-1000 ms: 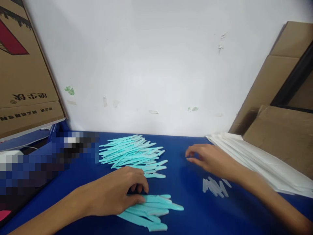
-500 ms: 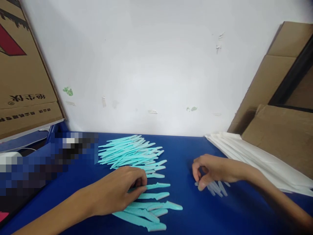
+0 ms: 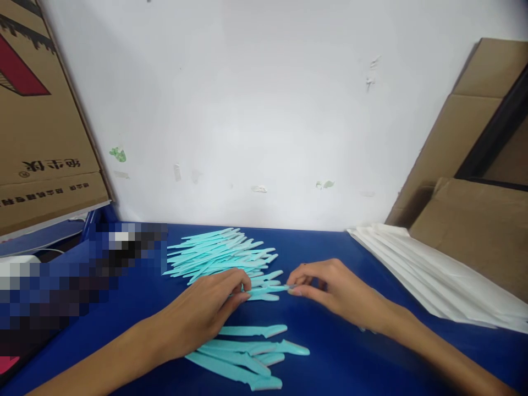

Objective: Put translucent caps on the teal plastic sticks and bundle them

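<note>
My left hand (image 3: 210, 302) pinches a turquoise eyebrow razor (image 3: 268, 289) by its handle, with the blade end pointing right. My right hand (image 3: 334, 289) closes thumb and fingertips on a small clear blade cap (image 3: 291, 286) at that razor's tip. How far the cap covers the blade is too small to tell. Beyond my left hand lies a large heap of matching razors (image 3: 223, 253). Several more razors (image 3: 247, 360) lie nearer to me, some overlapping. Loose clear caps (image 3: 368, 330) are mostly hidden beneath my right forearm.
The blue tabletop (image 3: 313, 357) meets a white wall (image 3: 264, 110). White sheets or bags (image 3: 421, 275) are stacked at the right, before brown cardboard (image 3: 474, 231). A printed carton (image 3: 49, 126) stands at the left, above a pixelated area.
My right hand has moved left from the loose caps to the razor's tip, bringing a cap. My left hand has lifted one razor from the row and shifted slightly away from me.
</note>
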{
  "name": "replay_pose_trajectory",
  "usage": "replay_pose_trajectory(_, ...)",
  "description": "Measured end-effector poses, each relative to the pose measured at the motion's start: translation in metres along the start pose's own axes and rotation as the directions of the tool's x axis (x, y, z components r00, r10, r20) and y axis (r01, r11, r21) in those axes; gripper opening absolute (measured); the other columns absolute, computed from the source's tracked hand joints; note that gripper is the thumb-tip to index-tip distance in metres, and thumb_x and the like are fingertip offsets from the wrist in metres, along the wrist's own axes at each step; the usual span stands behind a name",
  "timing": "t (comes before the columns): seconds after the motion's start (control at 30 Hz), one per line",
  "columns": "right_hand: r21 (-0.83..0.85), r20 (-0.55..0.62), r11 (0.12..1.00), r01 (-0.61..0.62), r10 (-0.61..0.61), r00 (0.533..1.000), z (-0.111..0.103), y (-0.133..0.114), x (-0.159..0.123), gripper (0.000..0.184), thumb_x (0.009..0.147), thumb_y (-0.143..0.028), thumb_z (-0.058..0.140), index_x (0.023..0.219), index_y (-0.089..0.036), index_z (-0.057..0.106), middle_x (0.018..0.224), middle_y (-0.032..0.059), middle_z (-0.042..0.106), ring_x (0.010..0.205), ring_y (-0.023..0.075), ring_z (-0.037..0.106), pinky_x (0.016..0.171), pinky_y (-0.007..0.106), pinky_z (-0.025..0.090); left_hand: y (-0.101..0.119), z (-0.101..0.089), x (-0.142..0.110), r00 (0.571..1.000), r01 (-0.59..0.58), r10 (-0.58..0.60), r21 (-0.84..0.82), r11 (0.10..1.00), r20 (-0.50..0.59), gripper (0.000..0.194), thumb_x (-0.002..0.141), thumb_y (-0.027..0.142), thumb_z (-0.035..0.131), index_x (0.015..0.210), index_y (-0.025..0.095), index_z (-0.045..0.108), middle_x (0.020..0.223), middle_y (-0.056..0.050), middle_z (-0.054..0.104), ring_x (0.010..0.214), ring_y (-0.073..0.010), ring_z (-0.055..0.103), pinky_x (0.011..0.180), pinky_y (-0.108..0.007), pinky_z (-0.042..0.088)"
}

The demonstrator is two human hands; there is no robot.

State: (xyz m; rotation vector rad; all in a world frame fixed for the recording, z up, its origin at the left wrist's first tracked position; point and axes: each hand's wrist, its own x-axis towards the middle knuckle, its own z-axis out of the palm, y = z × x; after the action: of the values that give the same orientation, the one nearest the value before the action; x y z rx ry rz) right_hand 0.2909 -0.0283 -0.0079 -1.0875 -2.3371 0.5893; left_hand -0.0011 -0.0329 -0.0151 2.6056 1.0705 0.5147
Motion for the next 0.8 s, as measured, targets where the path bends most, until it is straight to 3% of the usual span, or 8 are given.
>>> replay_pose_trajectory(0.33, -0.004, -0.118, 0.994, 0.106, -0.105, 0.987, 0.027, -0.009, -0.003, 0.014, 0.097, -0.034, 0.064, 0.100, -0.026, 0.075, 0.094, -0.0022, 0.078, 0.082, 0.0146, 0.071, 0.074, 0.022, 0.051, 0.004, 0.016, 0.000, 0.995, -0.088, 0.088, 0.008, 0.996, -0.052, 0.011, 0.105, 0.024, 0.043, 0.106, 0.025, 0.053, 0.093, 0.002, 0.064, 0.059, -0.0114, 0.052, 0.054, -0.025, 0.035)
replay_pose_trajectory(0.53, -0.201, -0.177, 0.977, 0.072, -0.108, 0.978, 0.017, -0.002, -0.002, 0.022, 0.099, -0.038, 0.060, 0.114, -0.027, 0.071, 0.106, 0.0021, 0.077, 0.089, 0.0187, 0.072, 0.079, 0.028, 0.055, -0.008, 0.016, 0.006, 0.969, -0.143, 0.184, 0.230, 0.963, -0.167, 0.015, 0.103, 0.019, 0.045, 0.097, 0.021, 0.058, 0.091, -0.003, 0.064, 0.080, -0.0196, 0.055, 0.070, -0.031, 0.042)
replay_pose_trajectory(0.67, -0.334, -0.230, 0.941, 0.052, -0.135, 0.964, 0.006, 0.004, -0.002, 0.021, 0.101, -0.036, 0.055, 0.111, -0.027, 0.071, 0.102, 0.0031, 0.076, 0.086, 0.0186, 0.072, 0.073, 0.027, 0.055, -0.020, 0.017, 0.006, 0.979, -0.077, 0.135, 0.338, 0.938, -0.153, 0.014, 0.102, 0.018, 0.047, 0.098, 0.020, 0.060, 0.097, -0.005, 0.063, 0.088, -0.0233, 0.052, 0.077, -0.037, 0.043)
replay_pose_trajectory(0.8, -0.375, -0.177, 0.926, 0.052, -0.127, 0.976, -0.002, 0.007, -0.002, 0.023, 0.102, -0.034, 0.052, 0.111, -0.025, 0.071, 0.099, 0.0031, 0.076, 0.080, 0.0174, 0.070, 0.070, 0.027, 0.052, -0.018, 0.012, 0.003, 0.983, -0.048, 0.099, 0.308, 0.950, -0.155, 0.015, 0.101, 0.019, 0.048, 0.111, 0.021, 0.060, 0.108, -0.007, 0.060, 0.096, -0.0250, 0.052, 0.082, -0.039, 0.044)
